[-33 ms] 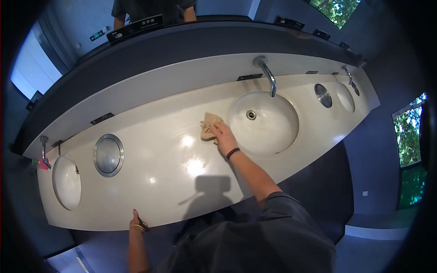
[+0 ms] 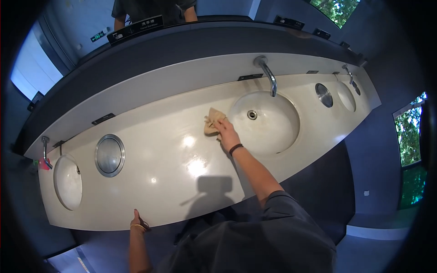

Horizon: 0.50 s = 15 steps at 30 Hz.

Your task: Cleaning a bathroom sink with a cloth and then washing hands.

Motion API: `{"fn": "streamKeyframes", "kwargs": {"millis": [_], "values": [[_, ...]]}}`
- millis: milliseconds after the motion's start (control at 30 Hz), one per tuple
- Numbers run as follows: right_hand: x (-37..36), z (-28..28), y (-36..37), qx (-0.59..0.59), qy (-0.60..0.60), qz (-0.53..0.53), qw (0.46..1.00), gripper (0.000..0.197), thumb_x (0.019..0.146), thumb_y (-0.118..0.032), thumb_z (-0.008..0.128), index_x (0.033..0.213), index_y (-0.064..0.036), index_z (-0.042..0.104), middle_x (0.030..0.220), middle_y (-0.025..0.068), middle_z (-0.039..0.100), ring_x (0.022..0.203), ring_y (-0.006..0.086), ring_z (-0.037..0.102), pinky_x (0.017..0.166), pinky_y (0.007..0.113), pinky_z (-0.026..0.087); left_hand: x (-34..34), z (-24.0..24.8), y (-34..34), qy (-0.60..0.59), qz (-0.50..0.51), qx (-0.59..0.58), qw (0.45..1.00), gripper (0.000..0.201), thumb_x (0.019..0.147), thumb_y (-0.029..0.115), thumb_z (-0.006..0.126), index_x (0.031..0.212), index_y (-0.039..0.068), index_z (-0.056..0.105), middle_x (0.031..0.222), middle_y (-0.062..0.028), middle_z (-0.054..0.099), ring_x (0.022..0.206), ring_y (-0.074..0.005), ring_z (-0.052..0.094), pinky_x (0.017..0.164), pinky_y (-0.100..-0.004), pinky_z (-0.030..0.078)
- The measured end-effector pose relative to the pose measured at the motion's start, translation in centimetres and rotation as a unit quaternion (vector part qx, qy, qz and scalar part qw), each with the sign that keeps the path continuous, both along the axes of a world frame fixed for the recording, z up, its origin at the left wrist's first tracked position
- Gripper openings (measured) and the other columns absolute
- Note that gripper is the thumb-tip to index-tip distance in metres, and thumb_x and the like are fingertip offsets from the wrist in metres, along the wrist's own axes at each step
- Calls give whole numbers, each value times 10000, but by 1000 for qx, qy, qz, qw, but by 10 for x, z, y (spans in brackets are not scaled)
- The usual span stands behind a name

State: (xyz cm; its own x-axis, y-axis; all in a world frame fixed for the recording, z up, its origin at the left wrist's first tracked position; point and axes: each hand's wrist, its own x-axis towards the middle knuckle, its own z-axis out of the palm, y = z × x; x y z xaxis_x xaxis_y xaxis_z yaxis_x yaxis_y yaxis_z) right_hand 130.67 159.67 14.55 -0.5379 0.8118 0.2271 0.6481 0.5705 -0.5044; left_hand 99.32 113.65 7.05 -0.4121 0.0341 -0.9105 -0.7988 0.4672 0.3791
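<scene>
Chrome tap [image 2: 271, 79], round steel disc [image 2: 109, 155], pink object [image 2: 43, 164], kind unclear

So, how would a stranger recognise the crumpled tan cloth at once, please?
On the long white countertop, find the middle round white basin. Just left of it, under the person's bare right hand, is the crumpled tan cloth; its folds and colour set it apart from that smooth basin.

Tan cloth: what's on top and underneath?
The right hand is on top of the tan cloth. Pale countertop shows around its edges; the surface directly beneath is covered.
</scene>
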Motion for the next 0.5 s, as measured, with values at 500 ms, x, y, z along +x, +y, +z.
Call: {"fn": "streamKeyframes", "kwargs": {"millis": [500], "values": [[73, -19, -147, 79, -84, 157, 981, 396, 726, -49, 492, 1120, -87, 509, 1207, 91, 446, 1109, 325, 403, 920, 376, 359, 3, 18, 17, -77, -45, -27, 996, 725, 728, 607, 508, 1187, 51, 427, 1177, -115, 495, 1057, -326, 470, 881, -543, 326]]}}
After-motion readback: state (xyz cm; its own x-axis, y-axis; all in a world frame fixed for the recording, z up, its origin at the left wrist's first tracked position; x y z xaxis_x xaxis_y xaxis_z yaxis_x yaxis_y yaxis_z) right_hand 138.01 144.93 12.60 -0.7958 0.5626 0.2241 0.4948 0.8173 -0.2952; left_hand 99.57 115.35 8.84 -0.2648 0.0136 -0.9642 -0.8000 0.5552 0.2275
